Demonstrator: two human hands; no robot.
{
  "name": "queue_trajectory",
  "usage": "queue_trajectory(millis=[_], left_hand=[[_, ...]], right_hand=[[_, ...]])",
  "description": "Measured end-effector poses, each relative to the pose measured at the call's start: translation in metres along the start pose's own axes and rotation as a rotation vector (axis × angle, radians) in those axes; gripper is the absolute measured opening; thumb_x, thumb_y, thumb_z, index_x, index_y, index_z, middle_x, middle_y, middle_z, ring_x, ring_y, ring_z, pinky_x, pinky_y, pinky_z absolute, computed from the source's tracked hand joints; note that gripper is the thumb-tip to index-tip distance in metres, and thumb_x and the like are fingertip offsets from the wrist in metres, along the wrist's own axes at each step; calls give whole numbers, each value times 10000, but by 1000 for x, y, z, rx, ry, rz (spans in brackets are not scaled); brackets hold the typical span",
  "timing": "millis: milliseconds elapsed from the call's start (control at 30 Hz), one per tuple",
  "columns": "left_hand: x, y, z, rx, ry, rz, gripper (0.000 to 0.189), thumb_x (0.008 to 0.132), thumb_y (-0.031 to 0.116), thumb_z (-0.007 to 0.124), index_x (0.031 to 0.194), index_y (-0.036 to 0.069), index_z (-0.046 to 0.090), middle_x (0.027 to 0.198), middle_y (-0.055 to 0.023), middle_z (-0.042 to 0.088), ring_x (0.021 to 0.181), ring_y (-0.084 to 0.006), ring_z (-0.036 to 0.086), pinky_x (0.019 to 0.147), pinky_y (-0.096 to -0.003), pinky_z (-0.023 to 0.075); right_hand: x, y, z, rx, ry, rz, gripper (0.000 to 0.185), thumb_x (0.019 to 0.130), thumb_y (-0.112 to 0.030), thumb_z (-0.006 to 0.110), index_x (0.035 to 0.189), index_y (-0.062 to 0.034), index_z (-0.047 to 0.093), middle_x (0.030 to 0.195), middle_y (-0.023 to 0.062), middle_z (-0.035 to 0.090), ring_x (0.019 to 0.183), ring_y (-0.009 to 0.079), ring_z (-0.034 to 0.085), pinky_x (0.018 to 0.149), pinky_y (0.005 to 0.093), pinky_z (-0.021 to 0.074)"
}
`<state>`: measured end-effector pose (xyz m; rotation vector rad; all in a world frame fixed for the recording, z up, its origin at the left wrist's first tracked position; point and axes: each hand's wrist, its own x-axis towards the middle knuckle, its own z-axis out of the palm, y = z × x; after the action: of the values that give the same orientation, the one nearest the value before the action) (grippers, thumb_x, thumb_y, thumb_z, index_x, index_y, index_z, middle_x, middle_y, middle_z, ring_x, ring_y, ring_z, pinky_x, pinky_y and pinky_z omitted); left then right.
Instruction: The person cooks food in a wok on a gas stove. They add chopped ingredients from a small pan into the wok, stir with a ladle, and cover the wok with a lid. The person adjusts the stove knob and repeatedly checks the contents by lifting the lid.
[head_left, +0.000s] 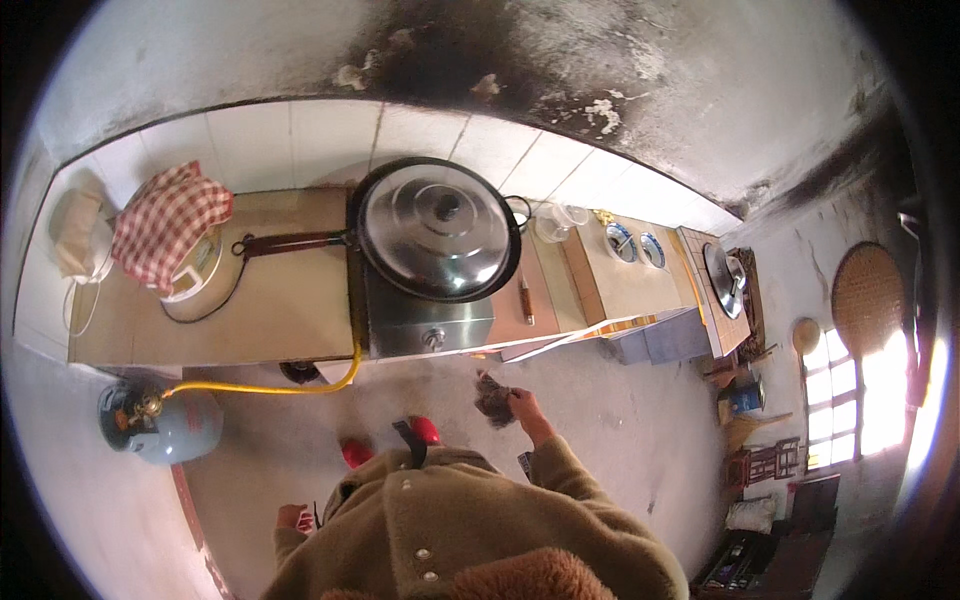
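Observation:
My right hand (527, 414) grips a dark, tufted bundle (493, 402) above the floor, in front of the counter; its material is unclear. Low on the other side, my left hand (293, 517) hangs with curled fingers beside my coat, and whether it holds anything cannot be made out. Ahead of me a long-handled wok (358, 264) sits on a steel gas stove (405, 334), covered by a domed metal lid (442, 240). To the right of the stove lies a wooden-handled utensil (528, 306).
A yellow hose (262, 387) runs from the stove to a gas cylinder (180, 427) on the floor. A checked cloth (169, 225) covers a white appliance (199, 281). Clear plastic containers (555, 223) and blue-rimmed bowls (651, 251) stand along the counter. Another metal lid (721, 281) is farther right.

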<state>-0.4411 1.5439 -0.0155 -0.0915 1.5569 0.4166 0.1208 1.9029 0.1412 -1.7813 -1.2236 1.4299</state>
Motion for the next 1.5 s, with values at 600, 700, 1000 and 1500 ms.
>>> queue_trajectory(millis=[600,700,1000,1500], left_hand=[[-69,-31,197,386,64,244,226,857,221,581,880,-3,574,840,-135,613,724,-242,595,621,-392,492],[-79,-55,225,538,87,371,243,862,229,579,902,-10,582,861,-141,623,745,-247,605,641,-398,507],[-65,-97,294,665,165,490,326,850,324,538,944,20,613,889,-162,642,789,-288,623,672,-423,521],[-9,-153,309,590,251,476,460,806,535,454,934,145,662,783,-150,640,742,-333,616,619,-440,468]], right_hand=[[219,-33,-412,-282,894,-175,313,867,-288,541,1017,-23,610,806,167,640,706,314,588,648,390,462],[263,19,-416,-885,894,-254,296,869,-264,481,1025,-43,600,889,160,631,926,248,612,731,391,475],[179,176,-206,-365,-275,287,633,775,-228,684,1308,-16,416,747,67,638,535,153,562,449,297,448],[149,162,-162,-899,-594,-82,446,754,-409,617,1079,-104,647,1143,134,612,1045,266,589,912,356,460]])
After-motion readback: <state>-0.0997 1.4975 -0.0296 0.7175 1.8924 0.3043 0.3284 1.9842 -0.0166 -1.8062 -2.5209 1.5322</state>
